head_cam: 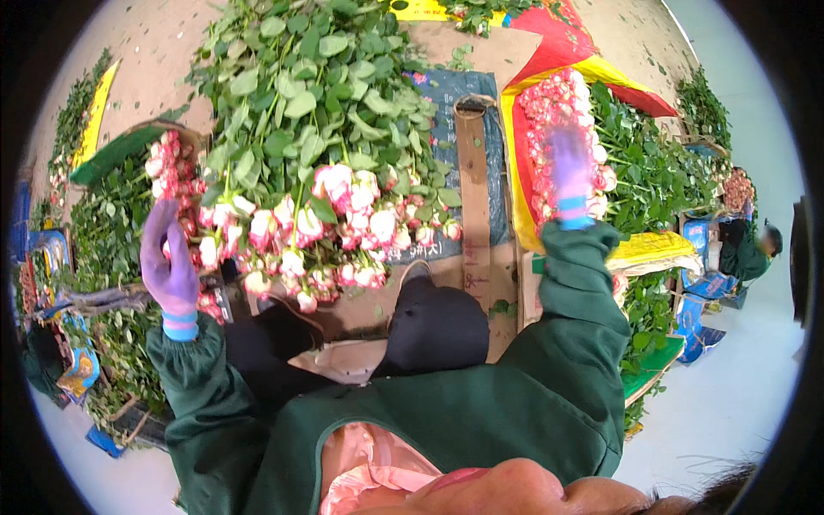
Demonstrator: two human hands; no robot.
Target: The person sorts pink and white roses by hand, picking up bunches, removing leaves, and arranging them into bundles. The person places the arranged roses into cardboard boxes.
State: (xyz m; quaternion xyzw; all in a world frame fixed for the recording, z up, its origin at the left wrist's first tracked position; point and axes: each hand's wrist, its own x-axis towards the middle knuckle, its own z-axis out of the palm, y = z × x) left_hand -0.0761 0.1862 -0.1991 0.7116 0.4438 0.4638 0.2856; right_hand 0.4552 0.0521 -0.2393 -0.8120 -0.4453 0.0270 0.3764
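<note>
My left hand (170,264), in a purple glove with a blue cuff, is beside a stack of pink-and-white roses (168,168) on the left. Its fingers and thumb are apart, with a rose head showing in the gap. My right hand (570,167), also gloved and blurred by motion, is over the pink-and-white rose heads (553,93) on the right. Those blooms are packed in a red and yellow wrap (512,129). Between my hands lies a large heap of long-stemmed roses (335,183), blooms towards me, leafy stems (309,90) pointing away.
A wooden board (473,212) with markings lies on a dark printed sheet (444,96) right of the heap. Green-edged board (119,151) borders the left stack. Another person (747,251) sits at far right near blue sheeting (702,322). My knee (444,322) is below the heap.
</note>
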